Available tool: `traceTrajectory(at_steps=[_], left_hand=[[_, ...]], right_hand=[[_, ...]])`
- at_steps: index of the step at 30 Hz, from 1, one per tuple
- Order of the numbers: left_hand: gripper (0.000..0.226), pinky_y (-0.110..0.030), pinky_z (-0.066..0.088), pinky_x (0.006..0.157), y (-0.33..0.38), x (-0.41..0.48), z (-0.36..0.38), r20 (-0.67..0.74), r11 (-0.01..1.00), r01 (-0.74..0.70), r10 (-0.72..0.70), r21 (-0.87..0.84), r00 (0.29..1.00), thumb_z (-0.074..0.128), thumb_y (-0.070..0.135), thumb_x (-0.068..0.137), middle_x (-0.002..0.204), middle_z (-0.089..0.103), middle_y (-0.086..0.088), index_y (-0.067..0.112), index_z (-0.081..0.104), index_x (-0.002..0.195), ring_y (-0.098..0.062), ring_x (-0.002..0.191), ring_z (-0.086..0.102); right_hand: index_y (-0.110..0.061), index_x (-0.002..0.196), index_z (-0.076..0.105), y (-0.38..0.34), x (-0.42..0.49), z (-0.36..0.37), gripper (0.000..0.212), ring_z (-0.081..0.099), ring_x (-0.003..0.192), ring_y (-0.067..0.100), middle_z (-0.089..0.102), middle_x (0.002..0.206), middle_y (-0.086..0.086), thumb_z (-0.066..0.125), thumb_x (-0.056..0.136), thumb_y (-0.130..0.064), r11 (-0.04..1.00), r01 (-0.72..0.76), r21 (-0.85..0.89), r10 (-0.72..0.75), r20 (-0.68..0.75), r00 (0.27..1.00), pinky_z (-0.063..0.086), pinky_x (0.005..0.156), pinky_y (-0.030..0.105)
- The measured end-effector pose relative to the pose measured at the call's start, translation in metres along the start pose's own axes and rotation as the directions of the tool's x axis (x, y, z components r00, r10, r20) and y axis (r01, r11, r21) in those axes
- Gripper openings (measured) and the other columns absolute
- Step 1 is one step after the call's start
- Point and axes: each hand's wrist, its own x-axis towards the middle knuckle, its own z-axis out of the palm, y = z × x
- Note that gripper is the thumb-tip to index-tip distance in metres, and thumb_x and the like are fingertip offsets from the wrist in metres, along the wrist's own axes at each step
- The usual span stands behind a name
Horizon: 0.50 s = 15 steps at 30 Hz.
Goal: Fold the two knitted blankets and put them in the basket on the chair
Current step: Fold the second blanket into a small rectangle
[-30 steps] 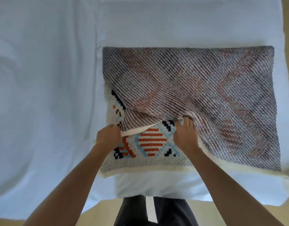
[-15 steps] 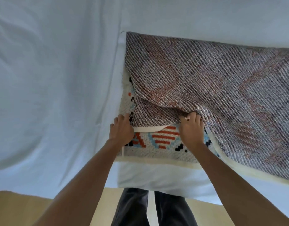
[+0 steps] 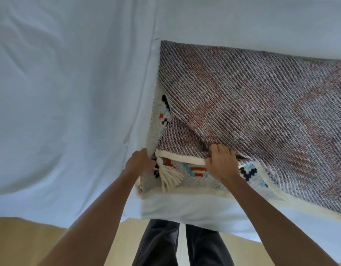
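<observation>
Blanket point(image 3: 242, 104), hem pinched — right hand point(image 3: 222, 162) fingers point(image 3: 215, 150)

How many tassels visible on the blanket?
1 clear: a cream tassel at the blanket's folded-back corner, between left hand and right hand. A cream tuft by the left wrist may be a second; other corners are hidden.

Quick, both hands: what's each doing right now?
Left hand: gripping the knitted blanket corner by the tassel.
Right hand: pinching the blanket's cream hem.
</observation>
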Motion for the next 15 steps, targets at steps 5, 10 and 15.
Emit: traceTrajectory(at_steps=[5, 10, 15], left_hand=[[0.067, -0.041, 0.045, 0.088, -0.011, -0.005, 0.011, 0.010, 0.998, 0.042, -0.042, -0.048, 0.999, 0.062, 0.043, 0.080, 0.124, 0.047, -0.015, 0.009, 0.031, 0.129, -0.034, 0.114, 0.049], [0.075, -0.034, 0.049, 0.090, -0.035, -0.016, 0.030, 0.186, 0.939, -0.082, 0.151, -0.335, 0.971, 0.073, 0.035, 0.073, 0.127, 0.056, -0.002, 0.025, 0.037, 0.138, -0.025, 0.113, 0.054], [0.043, -0.016, 0.040, 0.037, -0.064, -0.023, 0.034, 0.296, 1.000, -0.002, 0.000, 0.006, 0.955, 0.045, 0.056, 0.086, 0.073, 0.064, -0.001, 0.017, 0.063, 0.090, -0.013, 0.046, 0.063]], right_hand=[[-0.014, 0.122, 0.050, -0.013, -0.013, 0.009, 0.051, 0.048, 0.104, 0.027, 0.050, 0.113, 0.010, 0.065, 0.076, -0.029, 0.996, 0.084, -0.034, -0.086, -0.057, 0.995, 0.041, 0.090, 0.041], [-0.015, 0.126, 0.048, -0.018, -0.016, 0.012, 0.048, 0.046, 0.107, 0.028, 0.048, 0.118, 0.011, 0.062, 0.082, -0.026, 0.997, 0.044, -0.063, -0.047, -0.048, 0.998, 0.039, 0.092, 0.040], [-0.012, 0.128, 0.047, -0.020, -0.018, 0.009, 0.043, 0.046, 0.112, 0.030, 0.047, 0.122, 0.013, 0.055, 0.087, -0.024, 0.997, 0.040, -0.065, -0.043, -0.032, 0.999, 0.039, 0.096, 0.044]])
